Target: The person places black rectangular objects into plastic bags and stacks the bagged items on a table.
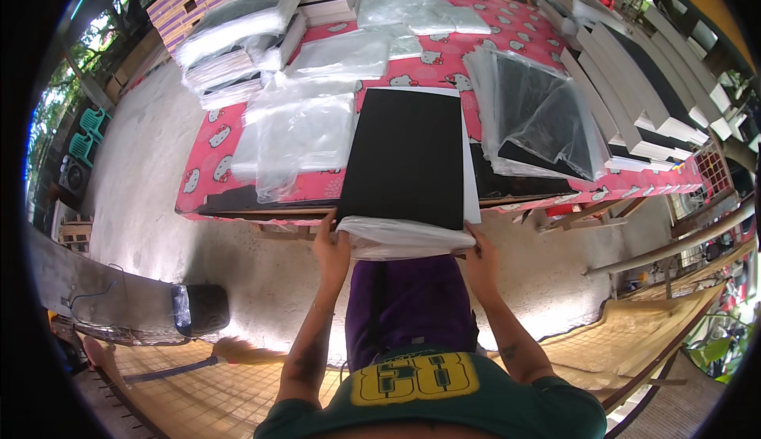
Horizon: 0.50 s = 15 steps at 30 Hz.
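Note:
In front of me a black sheet (404, 157) lies over a white sheet (472, 177) that peeks out along its right side. At their near edge a clear plastic bag (404, 237) is bunched across and hangs just past the table edge. My left hand (331, 247) pinches the bag's left corner, close to the black sheet's corner. My right hand (481, 256) grips the right corner of the same bag. Whether the sheets sit inside the bag's mouth or only against it, I cannot tell.
Clear plastic bags (305, 134) lie left on the pink patterned table (507, 23). Right are bagged black sheets (539, 114) and tall paper stacks (634, 82). Bagged stacks (238, 34) stand far left. A black bin (208, 310) and a broom (238, 352) are on the floor.

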### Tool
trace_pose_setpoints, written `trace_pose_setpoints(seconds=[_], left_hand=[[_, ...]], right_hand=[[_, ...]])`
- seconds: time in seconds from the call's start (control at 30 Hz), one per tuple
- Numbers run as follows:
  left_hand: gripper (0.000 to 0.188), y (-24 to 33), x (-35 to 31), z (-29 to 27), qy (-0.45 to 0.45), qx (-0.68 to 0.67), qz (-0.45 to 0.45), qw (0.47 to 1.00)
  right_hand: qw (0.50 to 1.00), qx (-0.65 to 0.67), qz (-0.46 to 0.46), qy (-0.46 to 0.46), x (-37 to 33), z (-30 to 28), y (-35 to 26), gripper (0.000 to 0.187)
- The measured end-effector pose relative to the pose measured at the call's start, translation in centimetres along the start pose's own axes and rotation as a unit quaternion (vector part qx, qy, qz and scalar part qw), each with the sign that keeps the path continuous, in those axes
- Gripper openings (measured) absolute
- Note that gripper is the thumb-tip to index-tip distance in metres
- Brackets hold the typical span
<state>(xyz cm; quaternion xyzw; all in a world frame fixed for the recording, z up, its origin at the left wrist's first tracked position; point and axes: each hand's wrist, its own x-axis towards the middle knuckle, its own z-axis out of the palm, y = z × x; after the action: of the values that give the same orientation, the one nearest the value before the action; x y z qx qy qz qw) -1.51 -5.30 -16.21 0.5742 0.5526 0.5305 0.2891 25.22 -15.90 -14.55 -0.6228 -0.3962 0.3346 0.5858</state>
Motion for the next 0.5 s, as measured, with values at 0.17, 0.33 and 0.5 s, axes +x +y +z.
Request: trace_pose_setpoints(seconds=[0.17, 0.33, 0.5], left_hand=[[0.021, 0.2, -0.3, -3.4, -0.181, -0.184, -0.097, 0.961], [0.015, 7.1, 0.6, -6.0, -0.24, -0.434, -0.102, 0.863], [0.046, 17.8, 7.0, -6.3, -0.295, -0.689, -0.038, 0.661]], right_hand=[[0.995, 0.067, 0.064, 0.045, -0.3, -2.0, -0.2, 0.027], [0.925, 0.3, 0.068, -0.221, 0.4, -8.3, -6.8, 0.049], [0.873, 0.393, -0.13, -0.26, 5.9, -5.9, -19.8, 0.06]])
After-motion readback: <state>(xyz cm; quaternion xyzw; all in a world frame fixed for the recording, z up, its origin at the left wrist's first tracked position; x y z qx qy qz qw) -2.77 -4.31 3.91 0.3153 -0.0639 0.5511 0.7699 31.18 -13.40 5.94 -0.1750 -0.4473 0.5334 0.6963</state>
